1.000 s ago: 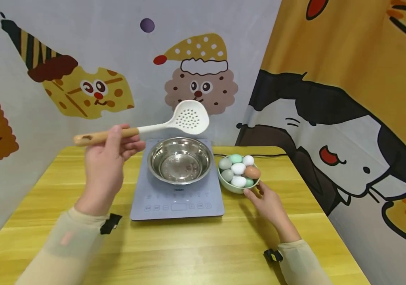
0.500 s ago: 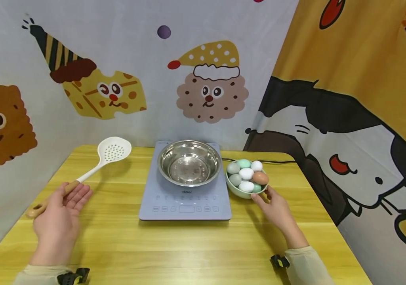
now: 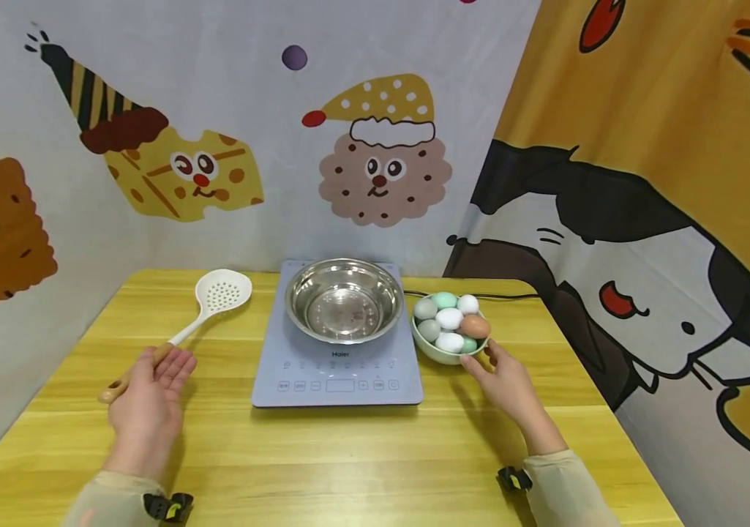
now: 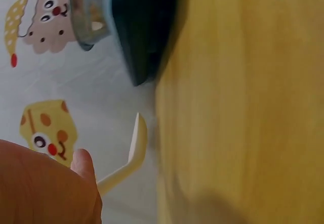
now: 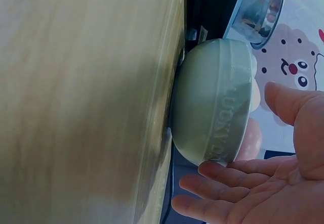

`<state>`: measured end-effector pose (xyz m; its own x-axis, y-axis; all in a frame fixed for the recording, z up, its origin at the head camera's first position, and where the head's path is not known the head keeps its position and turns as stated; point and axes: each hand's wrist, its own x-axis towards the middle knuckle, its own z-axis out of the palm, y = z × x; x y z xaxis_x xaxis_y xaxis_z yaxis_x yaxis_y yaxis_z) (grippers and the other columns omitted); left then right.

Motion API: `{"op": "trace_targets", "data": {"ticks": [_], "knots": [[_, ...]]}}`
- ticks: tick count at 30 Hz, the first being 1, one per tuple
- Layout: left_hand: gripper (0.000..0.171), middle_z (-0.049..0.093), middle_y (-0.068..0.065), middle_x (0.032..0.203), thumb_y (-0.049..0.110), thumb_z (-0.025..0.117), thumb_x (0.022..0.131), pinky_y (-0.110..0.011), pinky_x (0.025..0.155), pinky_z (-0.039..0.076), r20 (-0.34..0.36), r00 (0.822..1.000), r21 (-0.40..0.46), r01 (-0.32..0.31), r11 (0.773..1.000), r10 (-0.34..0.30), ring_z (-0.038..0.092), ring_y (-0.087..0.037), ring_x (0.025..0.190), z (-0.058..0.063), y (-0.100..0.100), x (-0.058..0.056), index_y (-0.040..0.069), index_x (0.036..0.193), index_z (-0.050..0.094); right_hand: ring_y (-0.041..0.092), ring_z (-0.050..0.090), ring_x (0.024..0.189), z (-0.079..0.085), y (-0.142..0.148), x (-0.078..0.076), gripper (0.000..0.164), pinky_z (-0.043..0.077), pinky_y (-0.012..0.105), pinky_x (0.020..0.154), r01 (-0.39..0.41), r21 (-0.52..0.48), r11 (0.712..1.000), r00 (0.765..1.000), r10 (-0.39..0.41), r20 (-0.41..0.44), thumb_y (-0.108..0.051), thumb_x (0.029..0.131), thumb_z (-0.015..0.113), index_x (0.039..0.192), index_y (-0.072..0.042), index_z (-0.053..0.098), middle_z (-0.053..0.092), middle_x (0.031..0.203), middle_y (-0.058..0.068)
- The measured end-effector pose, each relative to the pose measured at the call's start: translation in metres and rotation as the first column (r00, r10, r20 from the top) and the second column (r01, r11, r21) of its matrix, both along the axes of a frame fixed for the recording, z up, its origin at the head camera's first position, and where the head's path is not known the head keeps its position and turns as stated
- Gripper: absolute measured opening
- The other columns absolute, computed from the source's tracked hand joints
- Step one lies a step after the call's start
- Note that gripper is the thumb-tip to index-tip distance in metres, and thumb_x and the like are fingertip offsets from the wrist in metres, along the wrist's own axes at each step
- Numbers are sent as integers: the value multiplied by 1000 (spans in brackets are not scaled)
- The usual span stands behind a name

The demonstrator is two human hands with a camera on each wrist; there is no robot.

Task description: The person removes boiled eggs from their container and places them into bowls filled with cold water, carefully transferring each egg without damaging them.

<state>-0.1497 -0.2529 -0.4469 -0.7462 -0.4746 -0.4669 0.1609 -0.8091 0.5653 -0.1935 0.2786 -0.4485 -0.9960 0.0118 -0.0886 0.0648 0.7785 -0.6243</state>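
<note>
A white skimmer with a perforated head and wooden handle is at the table's left side. My left hand holds that handle under its thumb, palm turned up. The left wrist view shows the skimmer's head close over the table. At the right, a pale green bowl is heaped with several white, grey, green and brown eggs. My right hand touches the bowl's near right side. In the right wrist view, straight fingers reach the bowl's wall, with the thumb held apart.
A steel basin stands on a flat induction cooker between the hands. A black cord runs behind the egg bowl. A wooden table lies under everything, with a cartoon-printed curtain behind it.
My left hand has swung the skimmer from in front of the basin down to the left, close to the table. My right hand stays at the bowl.
</note>
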Motion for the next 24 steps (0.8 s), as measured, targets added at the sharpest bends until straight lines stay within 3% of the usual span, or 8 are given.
{"op": "trace_targets", "data": {"ticks": [6, 10, 13, 15, 17, 19, 21, 24], "knots": [[33, 70, -6, 108, 31, 66, 107, -30, 93, 67, 33, 994, -75, 111, 991, -109, 75, -20, 97, -11, 5, -5, 6, 130, 64, 52, 44, 151, -1, -1, -2, 100, 45, 64, 122, -7, -6, 1000, 1000, 7, 4, -64, 105, 56, 166, 9, 23, 38, 164, 37], [52, 67, 3, 115, 27, 62, 109, -28, 95, 66, 94, 956, -169, 291, 942, -278, 76, -17, 96, -15, 2, 1, 21, 158, 46, 53, 45, 149, -2, -1, -3, 101, 45, 64, 121, -17, 0, 1000, 1000, 17, 9, -65, 105, 56, 165, 9, 23, 39, 163, 37], [70, 73, 8, 108, 15, 58, 110, -27, 94, 66, 143, 907, -225, 420, 879, -397, 79, -16, 94, -16, -3, 12, 24, 171, 24, 54, 46, 148, -2, 1, -3, 102, 46, 65, 120, -18, 9, 1000, 1000, 18, 15, -65, 105, 56, 165, 10, 23, 40, 163, 38], [75, 76, 9, 101, 10, 56, 111, -25, 95, 65, 179, 870, -256, 492, 832, -459, 80, -14, 93, -15, -7, 21, 19, 173, 15, 56, 45, 148, -2, 3, -2, 102, 46, 66, 120, -27, 23, 999, 999, 26, 22, -65, 105, 56, 164, 12, 23, 39, 163, 38], [77, 76, 12, 99, 11, 52, 112, -24, 97, 63, 216, 834, -281, 551, 785, -508, 80, -11, 96, -14, -11, 31, 16, 173, 5, 56, 44, 148, -1, 6, -1, 104, 46, 66, 120, -33, 32, 999, 999, 32, 34, -66, 105, 55, 165, 12, 22, 39, 163, 38], [78, 73, 14, 103, 17, 47, 115, -23, 101, 62, 267, 789, -320, 614, 722, -553, 78, -8, 100, -13, -16, 40, 13, 172, -5, 57, 43, 149, -1, 11, 1, 105, 46, 67, 119, -45, 42, 998, 998, 43, 44, -67, 105, 55, 165, 12, 20, 38, 164, 38], [75, 69, 13, 113, 25, 43, 117, -24, 103, 61, 320, 744, -352, 668, 655, -587, 77, -6, 104, -11, -21, 47, 8, 171, -6, 57, 43, 148, 0, 17, 4, 105, 46, 68, 118, -52, 56, 997, 997, 49, 53, -67, 105, 54, 165, 12, 19, 37, 164, 38], [72, 59, -1, 131, 36, 40, 117, -26, 105, 61, 406, 680, -367, 733, 572, -611, 76, -8, 106, -8, -27, 56, -2, 168, 8, 58, 45, 146, 0, 27, 8, 104, 48, 68, 116, -57, 84, 995, 997, 53, 52, -66, 105, 54, 164, 13, 20, 39, 162, 40]]}}
